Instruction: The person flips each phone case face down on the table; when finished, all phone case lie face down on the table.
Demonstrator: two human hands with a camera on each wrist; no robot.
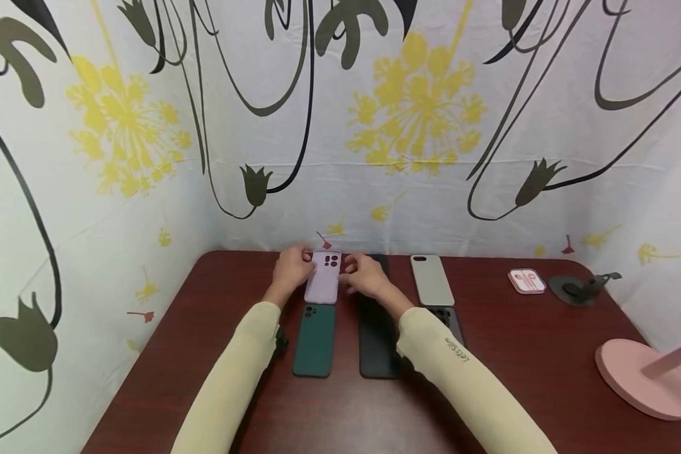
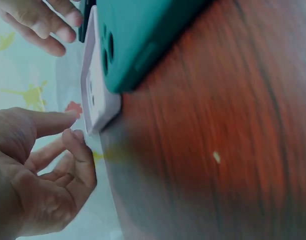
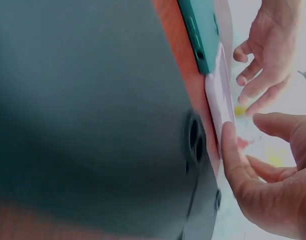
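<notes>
- Lilac phone case (image 1: pixel 322 287): flat near the far edge of the table (image 1: pixel 340 416), between the two hands, camera cutouts at its far end.
- Left hand (image 1: pixel 292 268): at the case's left side, fingers loosely bent, not gripping; contact unclear.
- Right hand (image 1: pixel 365 275): at the case's right side, fingers loose and spread, index fingertip at the case edge; can't tell if touching.
- Green phone case (image 1: pixel 314 343): just nearer the person, in line with lilac one.
- Black phone case (image 1: pixel 374 353): right of green, partly under right forearm.
- Pale phone case (image 1: pixel 433 284): farther right.
</notes>
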